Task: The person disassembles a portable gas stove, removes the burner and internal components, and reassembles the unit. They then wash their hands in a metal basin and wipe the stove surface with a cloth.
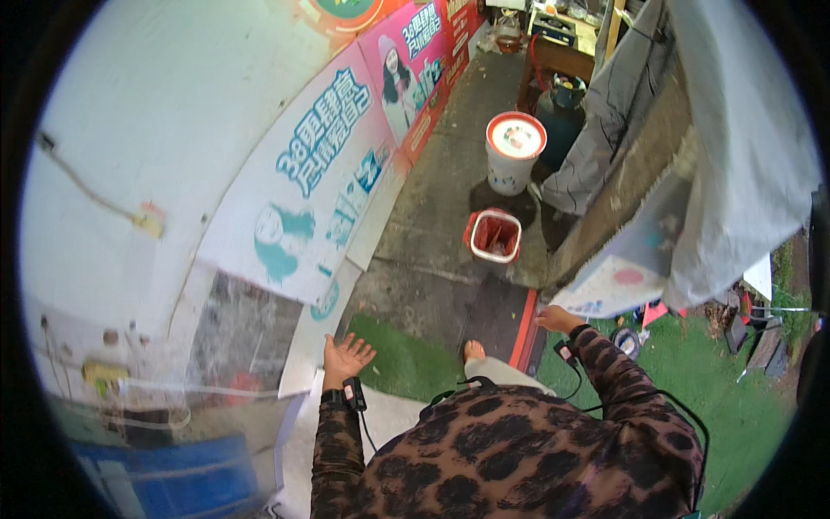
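Observation:
My left hand (pixel 346 353) is held out on the left with the palm up and the fingers spread, and nothing lies in it. Out to the right, my right hand (pixel 560 319) has its fingers loosely bent, with no object visible in them. It overlaps the lower corner of a hanging printed sheet (pixel 618 281); whether it touches the sheet I cannot tell. Ahead on the floor stands a red bin with a white rim (pixel 495 257), a red liner inside it. Behind that is a tall white bucket (pixel 510 173) with a red-edged lid.
A red threshold strip (pixel 524 330) crosses the ground near my bare foot (pixel 474 349). Green matting (pixel 402 359) lies on both sides. Posters (pixel 324 164) line the left wall. A grey tarp (pixel 735 156) hangs on the right. A gas cylinder (pixel 558 117) stands beyond the bucket.

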Available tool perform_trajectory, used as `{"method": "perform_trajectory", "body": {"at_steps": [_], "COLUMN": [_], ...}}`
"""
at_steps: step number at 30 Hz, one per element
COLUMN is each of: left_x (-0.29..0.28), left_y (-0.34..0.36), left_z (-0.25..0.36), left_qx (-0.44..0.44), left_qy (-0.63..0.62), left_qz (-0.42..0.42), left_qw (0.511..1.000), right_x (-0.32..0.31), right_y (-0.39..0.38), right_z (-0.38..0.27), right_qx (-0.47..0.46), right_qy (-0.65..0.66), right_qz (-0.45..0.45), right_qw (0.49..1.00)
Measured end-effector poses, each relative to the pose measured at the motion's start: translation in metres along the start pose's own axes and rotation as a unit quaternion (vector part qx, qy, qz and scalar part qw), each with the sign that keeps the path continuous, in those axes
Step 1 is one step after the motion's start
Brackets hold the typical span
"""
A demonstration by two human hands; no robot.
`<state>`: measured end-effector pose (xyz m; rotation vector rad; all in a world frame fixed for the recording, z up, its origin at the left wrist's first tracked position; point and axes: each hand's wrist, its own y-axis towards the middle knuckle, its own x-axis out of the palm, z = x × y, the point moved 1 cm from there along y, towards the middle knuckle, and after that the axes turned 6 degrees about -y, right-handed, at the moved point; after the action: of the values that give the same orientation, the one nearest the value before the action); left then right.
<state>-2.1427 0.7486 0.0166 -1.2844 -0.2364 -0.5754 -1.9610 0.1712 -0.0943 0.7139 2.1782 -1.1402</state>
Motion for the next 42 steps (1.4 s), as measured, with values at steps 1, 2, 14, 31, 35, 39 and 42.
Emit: {"method": "perform_trajectory", "body": {"at_steps": [1, 2, 14, 31, 35, 39, 42], "left_x": [0.028, 0.055, 0.378, 0.813, 0.936, 1.024, 1.093], "left_y": [0.013, 0.028, 0.287, 0.558, 0.621, 0.670, 0.711], "left_z": [0.020, 0.038, 0.186, 0.214, 0.224, 0.212, 0.206], "left_qx": [0.000, 0.013, -0.042, -0.150, -0.148, -0.150, -0.166], "left_qy": [0.015, 0.025, 0.144, 0.345, 0.324, 0.299, 0.287], "left_qz": [-0.067, -0.102, -0.137, -0.214, -0.231, -0.233, -0.191], "left_qw": [0.998, 0.994, 0.979, 0.902, 0.905, 0.913, 0.924], "right_x": [-0.025, -0.052, -0.257, -0.430, -0.530, -0.650, -0.737], "right_y": [0.027, 0.055, 0.318, 0.526, 0.614, 0.697, 0.760], "right_z": [-0.015, -0.031, -0.105, 0.036, 0.091, 0.123, 0.119], "right_qx": [-0.008, -0.045, 0.025, 0.277, 0.264, 0.200, 0.130], "right_qy": [-0.008, 0.004, 0.090, 0.419, 0.329, 0.214, 0.289], "right_qz": [0.024, 0.032, 0.172, 0.100, 0.123, 0.142, 0.209], "right_qw": [1.000, 0.998, 0.981, 0.859, 0.898, 0.946, 0.925]}}
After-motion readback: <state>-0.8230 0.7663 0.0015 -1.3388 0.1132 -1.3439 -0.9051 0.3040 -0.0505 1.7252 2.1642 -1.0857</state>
